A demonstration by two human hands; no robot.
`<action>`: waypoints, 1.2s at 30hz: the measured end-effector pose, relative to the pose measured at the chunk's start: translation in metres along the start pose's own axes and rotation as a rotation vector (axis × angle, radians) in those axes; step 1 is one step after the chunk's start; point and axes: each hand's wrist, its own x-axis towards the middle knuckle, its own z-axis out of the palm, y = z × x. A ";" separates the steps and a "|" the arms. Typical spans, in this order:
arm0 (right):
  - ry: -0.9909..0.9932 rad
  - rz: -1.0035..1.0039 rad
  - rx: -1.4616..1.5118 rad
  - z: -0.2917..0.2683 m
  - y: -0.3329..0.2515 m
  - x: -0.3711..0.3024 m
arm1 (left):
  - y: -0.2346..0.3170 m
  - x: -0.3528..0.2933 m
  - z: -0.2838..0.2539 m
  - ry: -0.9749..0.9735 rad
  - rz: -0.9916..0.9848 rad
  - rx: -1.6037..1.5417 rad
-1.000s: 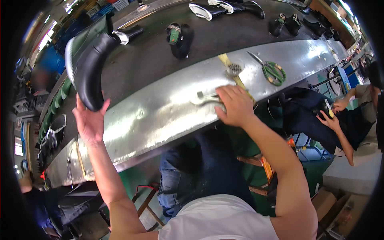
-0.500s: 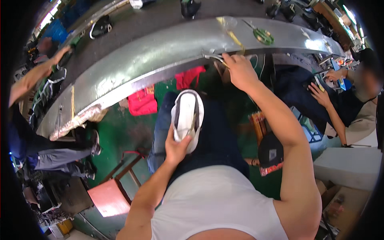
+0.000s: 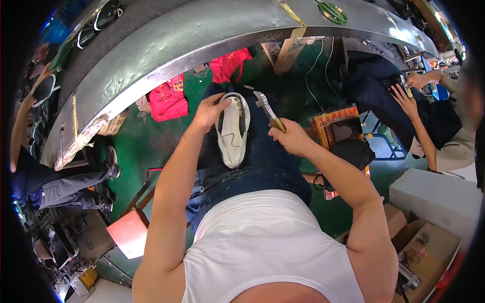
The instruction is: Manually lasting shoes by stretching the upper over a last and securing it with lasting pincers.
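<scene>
A white shoe upper (image 3: 232, 134), its underside facing up, lies lengthwise over my lap. My left hand (image 3: 207, 113) is closed on its far end, thumb on the rim. A bent dark strand shows on the pale sole area, and the edge at the far end looks gathered and dark. To the right of the shoe, my right hand (image 3: 292, 137) is wrapped round the yellowish handle of metal pliers (image 3: 264, 104). The pliers' head points away from me and stays apart from the shoe.
A grey metal bench (image 3: 166, 65) curves across the far side, with green-handled scissors (image 3: 332, 12) on it. Red cloth bags (image 3: 168, 101) lie beneath. At right, a co-worker's hands (image 3: 405, 101) work beside a white box (image 3: 434, 202); another person (image 3: 65, 177) sits at left. A pinkish stool (image 3: 127, 235) stands lower left.
My right hand has brought the pliers from the bench edge back toward the shoe. The shoe has been turned end for end, and my left hand has shifted from its near end to its far end.
</scene>
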 end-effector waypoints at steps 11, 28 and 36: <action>-0.201 0.097 -0.129 -0.011 -0.026 -0.029 | 0.031 -0.063 -0.047 -0.294 0.218 -0.337; -0.691 -0.435 -0.791 0.036 -0.092 -0.012 | 0.040 -0.140 -0.120 -0.003 -0.337 -0.224; -0.620 -0.314 -0.459 -0.056 -0.125 -0.056 | 0.117 -0.173 -0.096 -0.085 0.401 0.580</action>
